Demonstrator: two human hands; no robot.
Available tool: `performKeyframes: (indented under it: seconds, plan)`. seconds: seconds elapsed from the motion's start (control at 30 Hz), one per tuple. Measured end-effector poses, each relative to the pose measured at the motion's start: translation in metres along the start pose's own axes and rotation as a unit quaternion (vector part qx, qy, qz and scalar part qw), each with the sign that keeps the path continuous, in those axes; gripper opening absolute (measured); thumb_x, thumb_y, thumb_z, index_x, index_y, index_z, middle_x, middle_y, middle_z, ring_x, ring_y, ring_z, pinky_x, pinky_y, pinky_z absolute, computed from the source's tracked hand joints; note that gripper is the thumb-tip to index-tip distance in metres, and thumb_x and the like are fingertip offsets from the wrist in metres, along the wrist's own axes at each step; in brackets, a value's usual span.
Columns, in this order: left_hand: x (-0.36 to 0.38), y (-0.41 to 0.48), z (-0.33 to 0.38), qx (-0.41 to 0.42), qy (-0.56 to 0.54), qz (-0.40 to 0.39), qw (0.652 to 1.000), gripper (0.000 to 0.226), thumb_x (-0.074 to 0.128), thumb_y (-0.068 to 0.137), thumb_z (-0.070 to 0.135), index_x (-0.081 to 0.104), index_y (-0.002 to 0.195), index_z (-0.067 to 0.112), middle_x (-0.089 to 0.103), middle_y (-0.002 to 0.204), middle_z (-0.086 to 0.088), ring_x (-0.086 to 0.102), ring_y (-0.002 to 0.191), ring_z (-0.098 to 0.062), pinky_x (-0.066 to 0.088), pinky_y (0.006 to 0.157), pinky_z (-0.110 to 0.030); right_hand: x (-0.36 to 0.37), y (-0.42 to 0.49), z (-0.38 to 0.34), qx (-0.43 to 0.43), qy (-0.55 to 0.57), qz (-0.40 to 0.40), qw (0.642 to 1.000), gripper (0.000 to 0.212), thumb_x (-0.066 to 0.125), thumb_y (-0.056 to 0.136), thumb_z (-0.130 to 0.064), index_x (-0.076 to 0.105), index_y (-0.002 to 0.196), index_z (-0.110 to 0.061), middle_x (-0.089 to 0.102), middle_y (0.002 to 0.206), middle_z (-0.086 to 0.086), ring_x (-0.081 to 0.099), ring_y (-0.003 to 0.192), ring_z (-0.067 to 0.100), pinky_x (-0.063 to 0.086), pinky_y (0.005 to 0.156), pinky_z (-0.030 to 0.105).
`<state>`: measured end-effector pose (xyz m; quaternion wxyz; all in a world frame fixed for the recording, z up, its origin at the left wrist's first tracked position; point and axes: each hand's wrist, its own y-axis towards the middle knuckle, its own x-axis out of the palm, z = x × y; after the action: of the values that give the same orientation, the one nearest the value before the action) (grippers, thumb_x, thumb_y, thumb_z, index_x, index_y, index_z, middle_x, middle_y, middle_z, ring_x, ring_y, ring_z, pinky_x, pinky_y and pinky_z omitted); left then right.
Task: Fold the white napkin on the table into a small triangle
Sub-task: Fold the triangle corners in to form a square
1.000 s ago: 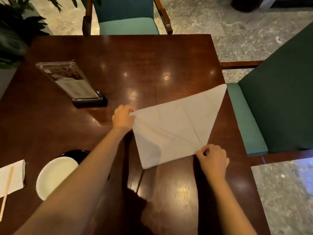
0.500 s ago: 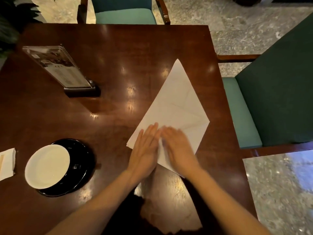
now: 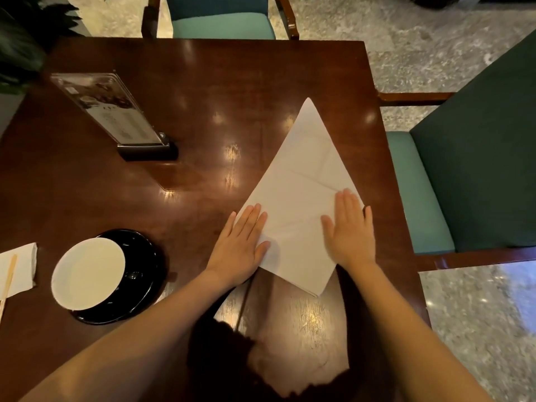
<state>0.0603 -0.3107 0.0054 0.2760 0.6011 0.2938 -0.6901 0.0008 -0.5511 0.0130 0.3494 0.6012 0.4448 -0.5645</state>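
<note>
Napkin (image 3: 301,198) is lying on the table (image 3: 203,91) as one large white triangle, its sharp tip pointing away from the person and its shorter corner pointing back toward them. Both hands are resting flat on it with fingers spread and nothing pinched. The left hand (image 3: 242,242) is pressing the left corner, palm partly on the wood; the right hand (image 3: 349,227) is pressing near the right corner, little finger hanging just over the edge. Between the two palms a bare stretch of cloth is showing, with faint crease lines crossing beyond the fingertips.

Judging from this, the step in hand is flattening the fold so the layers are sitting true. To do it well, the palms should be sliding outward from the middle toward the edges, pushing air out without dragging the top layer off the one beneath. At the near corner, below the right wrist, the layers are looking slightly offset, so that edge is worth squaring before pressing hard. The triangle is large, so at least one more fold is probably coming. A plate (image 3: 87,274) is sitting well off beyond the left hand, clear of the work.
</note>
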Motion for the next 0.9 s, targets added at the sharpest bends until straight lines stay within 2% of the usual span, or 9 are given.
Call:
performKeyframes:
  seconds: [0.2, 0.37, 0.43, 0.5, 0.6, 0.67, 0.73, 0.8, 0.9]
  plan:
    - [0.002, -0.003, 0.003, -0.018, -0.002, 0.012, 1.000, 0.064, 0.008, 0.097, 0.048, 0.017, 0.147, 0.009, 0.017, 0.155, -0.008, 0.008, 0.143, -0.019, 0.001, 0.114, -0.039, -0.005, 0.026, 0.021, 0.029, -0.010, -0.018, 0.999, 0.065, 0.012, 0.096, -0.049, 0.006, 0.149, -0.011, 0.006, 0.158, 0.008, 0.001, 0.145, 0.024, 0.001, 0.115, 0.046]
    - [0.007, -0.026, 0.026, -0.114, -0.037, 0.043, 0.992, 0.061, 0.022, 0.096, 0.043, 0.022, 0.145, 0.007, 0.020, 0.154, -0.012, 0.012, 0.143, -0.023, 0.010, 0.113, -0.044, -0.029, 0.021, 0.024, 0.129, 0.081, 0.017, 0.988, 0.059, 0.022, 0.099, -0.038, 0.010, 0.148, -0.006, 0.010, 0.157, 0.011, 0.004, 0.145, 0.026, 0.008, 0.117, 0.047]
    - [0.009, -0.037, 0.039, -0.157, -0.051, 0.051, 0.985, 0.061, 0.023, 0.096, 0.041, 0.022, 0.145, 0.005, 0.020, 0.154, -0.014, 0.012, 0.143, -0.024, 0.008, 0.113, -0.045, -0.036, 0.002, 0.001, 0.095, 0.133, 0.047, 0.985, 0.056, 0.030, 0.099, -0.032, 0.016, 0.146, -0.005, 0.018, 0.155, 0.014, 0.011, 0.143, 0.029, 0.011, 0.117, 0.046]
    - [0.010, -0.048, 0.054, -0.189, -0.074, 0.054, 0.978, 0.062, 0.019, 0.095, 0.041, 0.016, 0.145, 0.005, 0.015, 0.155, -0.013, 0.007, 0.143, -0.022, 0.002, 0.113, -0.044, -0.030, -0.030, -0.040, 0.010, 0.192, 0.047, 0.980, 0.057, 0.031, 0.097, -0.033, 0.020, 0.145, -0.004, 0.023, 0.153, 0.015, 0.018, 0.141, 0.031, 0.013, 0.116, 0.044]
    - [0.008, -0.055, 0.071, -0.218, -0.104, 0.034, 0.970, 0.063, 0.004, 0.092, 0.043, -0.003, 0.146, 0.011, -0.002, 0.156, -0.011, -0.009, 0.143, -0.020, -0.012, 0.112, -0.042, -0.008, -0.075, -0.089, -0.065, 0.232, -0.044, 0.970, 0.066, 0.001, 0.094, -0.051, 0.003, 0.148, -0.013, -0.006, 0.156, 0.000, -0.010, 0.143, 0.013, -0.009, 0.116, 0.032]
    - [0.002, -0.052, 0.068, -0.186, -0.078, 0.050, 0.978, 0.061, 0.012, 0.093, 0.036, 0.006, 0.147, 0.008, 0.007, 0.155, -0.015, 0.000, 0.144, -0.026, -0.004, 0.114, -0.045, 0.007, -0.084, -0.099, -0.058, 0.209, -0.046, 0.975, 0.077, -0.018, 0.085, -0.054, 0.001, 0.148, -0.014, -0.007, 0.157, 0.001, -0.018, 0.140, 0.008, -0.014, 0.115, 0.029]
    - [0.002, -0.048, 0.057, -0.105, -0.042, 0.057, 0.992, 0.056, 0.020, 0.096, 0.030, 0.019, 0.146, 0.004, 0.020, 0.153, -0.017, 0.013, 0.142, -0.029, 0.009, 0.113, -0.049, 0.012, -0.084, -0.098, -0.044, 0.175, -0.029, 0.983, 0.082, -0.024, 0.083, -0.052, 0.005, 0.148, -0.012, -0.002, 0.158, 0.003, -0.014, 0.141, 0.009, -0.014, 0.115, 0.030]
    - [0.005, -0.047, 0.045, -0.042, -0.028, 0.047, 0.998, 0.053, 0.012, 0.099, 0.030, 0.023, 0.144, 0.005, 0.025, 0.152, -0.015, 0.018, 0.142, -0.028, 0.016, 0.111, -0.048, 0.013, -0.083, -0.099, -0.047, 0.150, -0.018, 0.987, 0.079, -0.020, 0.087, -0.049, 0.012, 0.148, -0.010, 0.007, 0.157, 0.006, -0.004, 0.143, 0.013, -0.009, 0.116, 0.033]
    - [0.009, -0.049, 0.038, -0.015, -0.036, 0.043, 0.998, 0.054, 0.009, 0.100, 0.032, 0.026, 0.143, 0.005, 0.027, 0.151, -0.012, 0.021, 0.141, -0.023, 0.019, 0.111, -0.045, 0.015, -0.085, -0.091, -0.066, 0.083, -0.015, 0.994, 0.061, 0.002, 0.098, -0.043, 0.023, 0.146, -0.011, 0.020, 0.155, 0.007, 0.012, 0.144, 0.020, 0.002, 0.114, 0.041]
